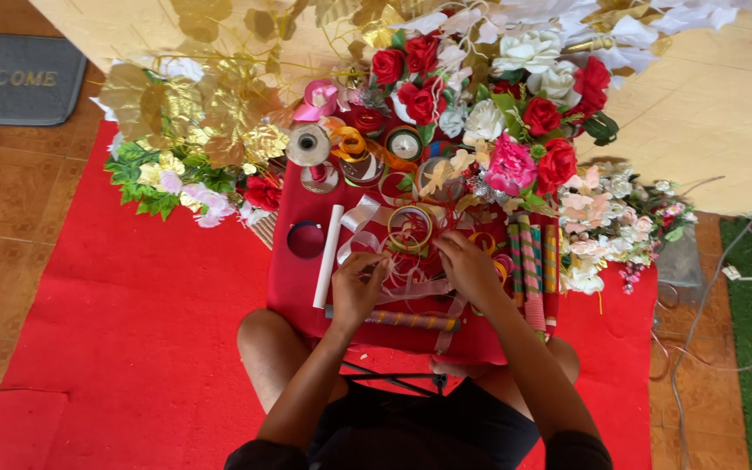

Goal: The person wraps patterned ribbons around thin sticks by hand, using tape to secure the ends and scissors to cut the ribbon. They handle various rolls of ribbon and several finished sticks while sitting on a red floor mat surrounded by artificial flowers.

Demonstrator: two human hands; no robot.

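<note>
The left hand (357, 285) and the right hand (470, 268) both pinch a pale ribbon (393, 261) in the middle of the red board (302, 296), with the flowers (515, 113) up at twelve o'clock, so I think small, slow pulls would keep the loops neat

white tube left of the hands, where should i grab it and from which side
Probably take the white tube around its middle, coming from above with fingers across its width. It lies flat on the red tray, running lengthwise away from the person. The left hand is close to its near end, and the dark round lid crowds its far left side.
</note>
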